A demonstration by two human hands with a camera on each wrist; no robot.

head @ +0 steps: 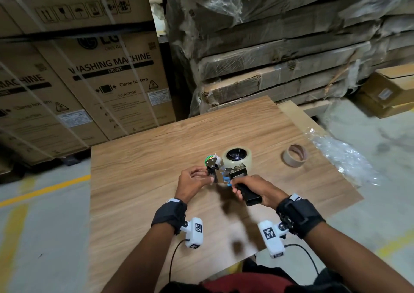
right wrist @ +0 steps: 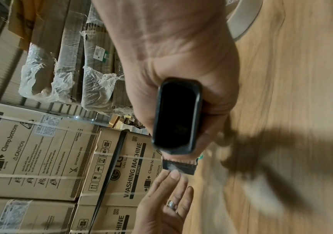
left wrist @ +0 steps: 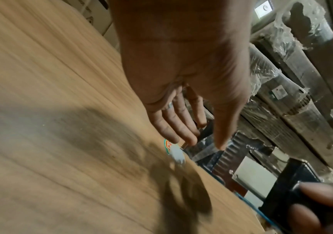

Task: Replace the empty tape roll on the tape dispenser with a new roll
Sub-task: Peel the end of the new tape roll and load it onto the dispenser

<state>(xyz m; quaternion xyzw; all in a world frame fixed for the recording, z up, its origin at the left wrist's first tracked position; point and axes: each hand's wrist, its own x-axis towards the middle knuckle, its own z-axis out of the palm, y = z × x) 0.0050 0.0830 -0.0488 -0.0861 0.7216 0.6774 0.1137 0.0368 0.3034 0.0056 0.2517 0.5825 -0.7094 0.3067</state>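
Two hands: we see both at work on one black hand-held tape dispenser with a metal front plate point(head: 226, 173), held just above the wood-grain tabletop point(head: 156, 158).
Right hand point(head: 253, 191): our fingers are wrapped tightly round the dispenser's black handle point(right wrist: 176, 115), whose butt end sticks out toward the wrist camera.
Left hand point(head: 192, 182): our fingers are loosely bent at the dispenser's front end; in the right wrist view the thumb tip presses a strip of clear tape point(right wrist: 178, 170) against the toothed edge, so we are pinching the tape's loose end. From the left wrist the fingertips point(left wrist: 189, 139) lie on that same shiny strip.
New roll: a fat roll of clear packing tape point(head: 238, 158) sits on the dispenser's spindle, its dark hub facing up toward the head camera.
Empty roll: a bare brown cardboard core point(head: 295, 155) lies on the tabletop, well apart to the right of the dispenser.
Front roller: a small wheel with a green and orange rim point(head: 210, 159) sits at the dispenser's tip, just beside the new roll.
Around us: strapped cardboard washing-machine boxes point(head: 100, 80) stand behind the table on the left, plastic-wrapped stacks of flat cartons point(head: 280, 46) on the right, and a crumpled clear plastic sheet point(head: 342, 158) lies off the table's right edge.
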